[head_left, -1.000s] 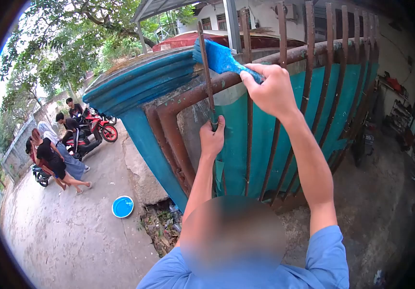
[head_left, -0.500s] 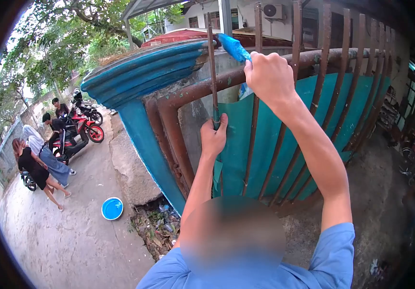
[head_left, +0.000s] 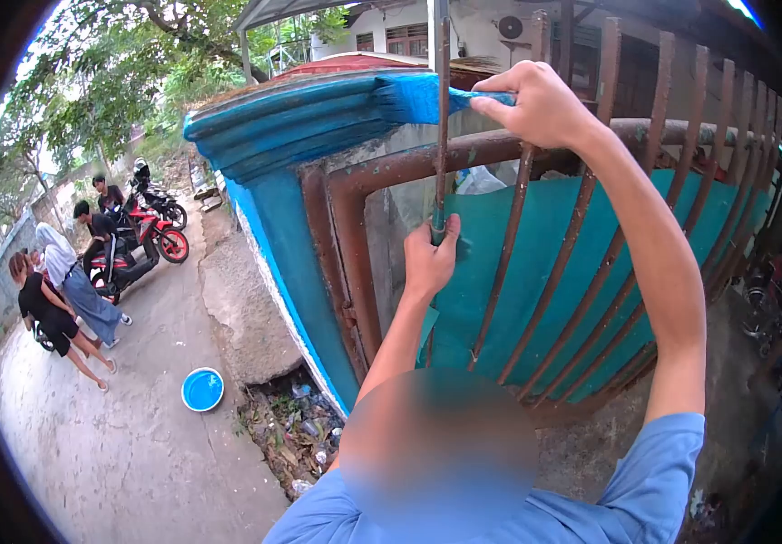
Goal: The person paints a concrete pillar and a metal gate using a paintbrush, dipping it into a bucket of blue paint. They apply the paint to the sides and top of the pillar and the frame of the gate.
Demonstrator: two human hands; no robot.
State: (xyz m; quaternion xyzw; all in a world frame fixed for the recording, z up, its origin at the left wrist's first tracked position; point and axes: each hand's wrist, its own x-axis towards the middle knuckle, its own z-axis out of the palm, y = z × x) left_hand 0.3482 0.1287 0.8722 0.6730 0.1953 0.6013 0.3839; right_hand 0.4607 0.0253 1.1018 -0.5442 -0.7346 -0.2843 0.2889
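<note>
My right hand [head_left: 545, 104] is closed around the handle of a paintbrush [head_left: 483, 96] whose blue head reaches behind a gate bar. The bristles are against the end of the blue moulded ledge [head_left: 291, 122] on top of the pillar; where wet paint and bristles part is hard to make out. Lower down, my left hand [head_left: 431, 258] is wrapped around a thin upright brown bar [head_left: 442, 163] of the gate. Behind that bar hangs a teal sheet [head_left: 491, 263] fixed along the gate.
A round basin [head_left: 202, 390] of blue paint stands on the concrete lane. Left of it people [head_left: 51, 299] stand beside parked motorcycles [head_left: 141, 240]. Between lane and pillar runs a ditch with litter [head_left: 296, 422]. The brown gate frame [head_left: 341, 254] adjoins the pillar.
The brush has gone from above the gate rail, clear of the ledge, to the ledge's right end. My left hand keeps its hold on the bar. The view has shifted slightly.
</note>
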